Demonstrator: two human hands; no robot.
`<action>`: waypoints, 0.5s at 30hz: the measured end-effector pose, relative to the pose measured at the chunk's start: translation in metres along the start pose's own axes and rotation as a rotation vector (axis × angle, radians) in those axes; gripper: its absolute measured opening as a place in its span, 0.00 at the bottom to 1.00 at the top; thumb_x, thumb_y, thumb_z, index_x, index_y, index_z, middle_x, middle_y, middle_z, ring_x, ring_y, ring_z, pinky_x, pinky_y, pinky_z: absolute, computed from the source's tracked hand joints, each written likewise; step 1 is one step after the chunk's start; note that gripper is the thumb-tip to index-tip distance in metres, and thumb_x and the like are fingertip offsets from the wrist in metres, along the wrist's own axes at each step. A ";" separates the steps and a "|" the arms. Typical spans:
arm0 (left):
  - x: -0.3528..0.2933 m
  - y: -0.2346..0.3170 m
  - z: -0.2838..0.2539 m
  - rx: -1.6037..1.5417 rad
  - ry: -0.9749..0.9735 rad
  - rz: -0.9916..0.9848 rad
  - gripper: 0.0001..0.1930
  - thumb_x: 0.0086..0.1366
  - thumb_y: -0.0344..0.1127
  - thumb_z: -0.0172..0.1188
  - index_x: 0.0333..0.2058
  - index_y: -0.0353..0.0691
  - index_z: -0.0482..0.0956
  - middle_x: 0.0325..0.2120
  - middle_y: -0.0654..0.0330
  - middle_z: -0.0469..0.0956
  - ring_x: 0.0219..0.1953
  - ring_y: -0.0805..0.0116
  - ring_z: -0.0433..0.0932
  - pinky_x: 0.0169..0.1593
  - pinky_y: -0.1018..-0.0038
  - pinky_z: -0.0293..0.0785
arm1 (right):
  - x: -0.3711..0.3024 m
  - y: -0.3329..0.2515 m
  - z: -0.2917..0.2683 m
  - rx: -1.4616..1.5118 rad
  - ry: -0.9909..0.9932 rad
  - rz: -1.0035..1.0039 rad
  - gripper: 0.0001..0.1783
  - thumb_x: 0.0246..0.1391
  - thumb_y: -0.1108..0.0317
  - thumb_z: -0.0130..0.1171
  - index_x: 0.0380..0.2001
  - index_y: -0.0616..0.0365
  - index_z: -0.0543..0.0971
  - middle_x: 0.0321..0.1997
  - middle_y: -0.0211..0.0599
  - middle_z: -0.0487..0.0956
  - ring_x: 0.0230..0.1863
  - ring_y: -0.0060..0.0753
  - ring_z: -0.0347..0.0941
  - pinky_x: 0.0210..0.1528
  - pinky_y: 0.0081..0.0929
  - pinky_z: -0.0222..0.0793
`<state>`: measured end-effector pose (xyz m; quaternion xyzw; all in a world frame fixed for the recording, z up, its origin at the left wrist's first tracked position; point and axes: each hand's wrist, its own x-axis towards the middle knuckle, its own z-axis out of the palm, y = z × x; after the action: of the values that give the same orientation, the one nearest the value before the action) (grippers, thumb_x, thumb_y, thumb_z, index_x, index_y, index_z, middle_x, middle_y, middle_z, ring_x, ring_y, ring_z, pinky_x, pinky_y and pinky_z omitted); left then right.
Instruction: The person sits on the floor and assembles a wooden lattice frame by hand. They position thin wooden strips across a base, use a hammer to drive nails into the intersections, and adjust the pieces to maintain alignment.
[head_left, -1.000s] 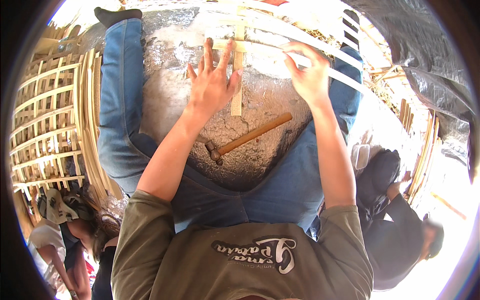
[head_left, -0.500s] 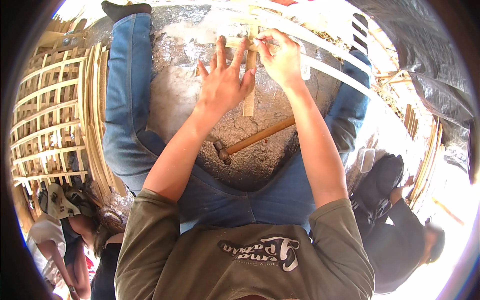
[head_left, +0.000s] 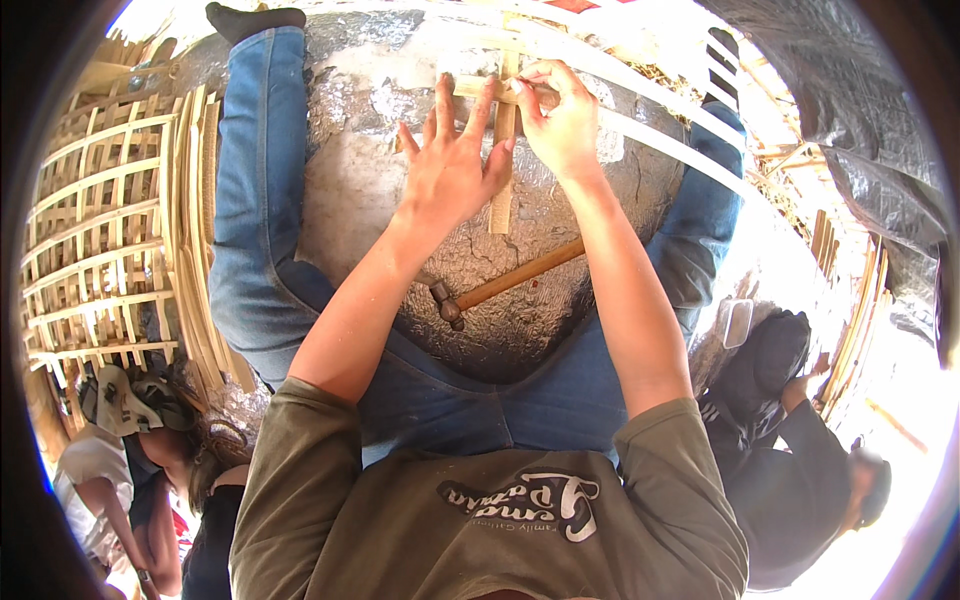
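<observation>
1. Resting on a short bamboo strip (head_left: 468, 87), the left hand (head_left: 445, 178) has its fingers splayed and grasps nothing; the fingertips touch the strip near its left end.
2. The right hand (head_left: 566, 125) has thumb and forefinger drawn close together at the strip's crossing; whether they pinch something small, I cannot tell.
3. The short strip lies crosswise over a longer bamboo strip (head_left: 501, 212), which points toward the person; both are on the rough grey floor (head_left: 345, 200), between the outstretched legs in blue jeans (head_left: 262, 150).
4. A wooden-handled hammer (head_left: 520, 275) lies nearer the body, its metal head to the left.
5. Long pale strips (head_left: 670, 148) extend across the right leg.
6. Leftward stand a woven bamboo lattice (head_left: 95, 250) and, just beside it, a bundle of slats (head_left: 195, 250).
7. At right, a clear plastic container (head_left: 737, 323) sits near a co-worker in black (head_left: 785, 500).
</observation>
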<state>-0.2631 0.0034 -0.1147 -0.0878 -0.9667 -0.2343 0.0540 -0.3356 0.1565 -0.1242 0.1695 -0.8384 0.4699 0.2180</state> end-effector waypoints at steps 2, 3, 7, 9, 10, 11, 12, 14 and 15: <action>0.000 0.000 0.000 0.003 -0.008 -0.001 0.37 0.72 0.53 0.48 0.75 0.52 0.50 0.70 0.25 0.45 0.65 0.23 0.63 0.63 0.21 0.50 | 0.000 0.001 0.001 -0.009 0.005 -0.018 0.07 0.52 0.76 0.67 0.33 0.57 0.79 0.33 0.36 0.84 0.38 0.38 0.83 0.44 0.34 0.77; 0.000 0.000 0.000 0.005 -0.012 -0.002 0.37 0.72 0.53 0.48 0.75 0.53 0.50 0.70 0.25 0.45 0.65 0.23 0.63 0.63 0.21 0.50 | 0.000 0.001 0.001 0.003 0.011 -0.016 0.07 0.52 0.77 0.67 0.33 0.57 0.79 0.32 0.36 0.84 0.38 0.38 0.83 0.44 0.34 0.77; 0.000 -0.002 0.002 -0.003 0.004 0.005 0.36 0.72 0.54 0.48 0.75 0.53 0.50 0.70 0.26 0.45 0.65 0.25 0.63 0.62 0.21 0.51 | 0.000 0.002 0.002 0.038 0.024 0.000 0.06 0.52 0.78 0.67 0.32 0.58 0.79 0.32 0.36 0.84 0.37 0.37 0.83 0.44 0.34 0.77; 0.000 -0.001 0.001 0.000 0.003 0.006 0.36 0.72 0.54 0.48 0.75 0.54 0.50 0.70 0.26 0.45 0.65 0.25 0.63 0.62 0.21 0.51 | -0.001 0.003 0.002 0.044 0.027 0.009 0.06 0.52 0.78 0.67 0.32 0.58 0.79 0.32 0.35 0.84 0.36 0.36 0.83 0.44 0.33 0.77; -0.001 -0.001 0.001 0.001 0.004 0.004 0.36 0.72 0.54 0.48 0.75 0.54 0.50 0.70 0.26 0.45 0.65 0.26 0.63 0.62 0.21 0.51 | -0.001 0.002 0.002 0.044 0.028 0.012 0.06 0.52 0.77 0.67 0.31 0.58 0.79 0.32 0.35 0.84 0.36 0.36 0.83 0.44 0.33 0.77; -0.001 -0.001 0.000 0.003 0.005 0.003 0.36 0.72 0.54 0.48 0.75 0.54 0.50 0.70 0.27 0.45 0.65 0.26 0.63 0.63 0.21 0.50 | 0.000 0.002 0.001 0.045 0.029 0.016 0.06 0.51 0.77 0.67 0.31 0.58 0.80 0.32 0.35 0.85 0.36 0.35 0.83 0.43 0.33 0.77; -0.001 -0.001 0.000 0.004 0.005 0.001 0.36 0.72 0.54 0.48 0.75 0.54 0.50 0.70 0.27 0.45 0.65 0.26 0.63 0.63 0.21 0.50 | 0.000 0.002 0.002 0.038 0.028 0.006 0.06 0.51 0.77 0.67 0.31 0.58 0.80 0.32 0.34 0.85 0.36 0.35 0.83 0.43 0.33 0.77; -0.001 -0.001 0.001 -0.003 0.004 -0.005 0.36 0.72 0.55 0.48 0.75 0.55 0.50 0.71 0.28 0.46 0.65 0.26 0.63 0.63 0.21 0.50 | 0.001 0.005 0.001 0.024 0.028 -0.015 0.06 0.51 0.77 0.67 0.31 0.57 0.80 0.32 0.33 0.85 0.36 0.34 0.83 0.43 0.33 0.77; -0.001 -0.001 0.001 -0.006 0.004 -0.008 0.36 0.72 0.55 0.48 0.75 0.55 0.50 0.71 0.28 0.46 0.65 0.26 0.63 0.63 0.21 0.50 | 0.001 0.006 0.001 0.024 0.027 -0.022 0.06 0.51 0.77 0.67 0.30 0.57 0.80 0.32 0.33 0.85 0.36 0.34 0.83 0.43 0.33 0.77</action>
<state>-0.2621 0.0027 -0.1158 -0.0839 -0.9662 -0.2376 0.0545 -0.3395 0.1581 -0.1285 0.1749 -0.8277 0.4798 0.2325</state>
